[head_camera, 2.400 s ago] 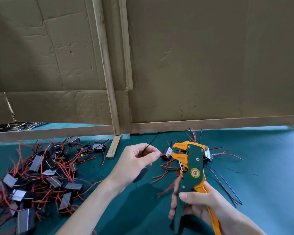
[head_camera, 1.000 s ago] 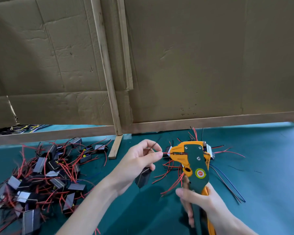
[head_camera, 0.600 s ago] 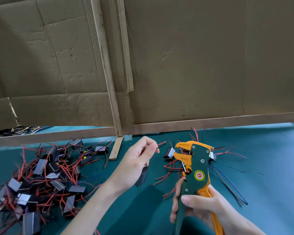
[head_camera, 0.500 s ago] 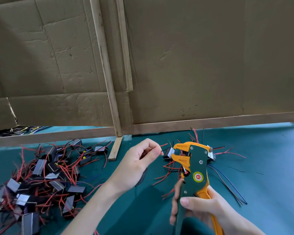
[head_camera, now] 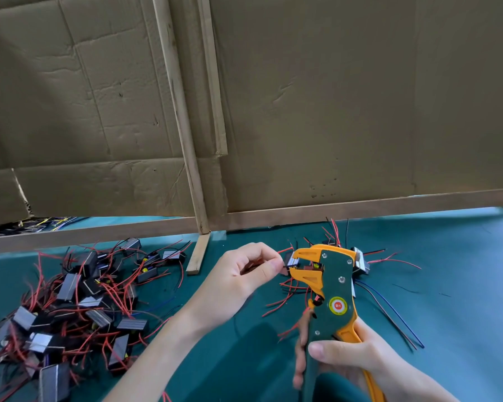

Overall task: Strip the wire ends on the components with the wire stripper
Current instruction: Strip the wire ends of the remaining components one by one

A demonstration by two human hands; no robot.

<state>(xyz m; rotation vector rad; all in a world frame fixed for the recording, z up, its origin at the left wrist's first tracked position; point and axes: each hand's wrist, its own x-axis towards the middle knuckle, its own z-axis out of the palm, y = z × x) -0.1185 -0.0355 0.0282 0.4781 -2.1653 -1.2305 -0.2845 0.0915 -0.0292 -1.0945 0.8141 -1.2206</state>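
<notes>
Left grip (head_camera: 241, 274) pinches thin dark wire (head_camera: 287, 266), axis horizontal, tip just rightward at orange-green wire stripper (head_camera: 336, 274) mouth; right grip (head_camera: 355, 361) clasps that tool.

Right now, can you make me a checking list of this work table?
Surface: teal mat.
Job's things: wire stripper held up; component pile at left, smaller pile behind the stripper.
Clutter: loose wooden strip by the wooden frame.
Hands: left hand pinches a thin wire at the stripper's mouth; right hand grips its handles.
Cables: tangled red leads; blue wire at right.
Surroundings: cardboard wall on that frame.
</notes>
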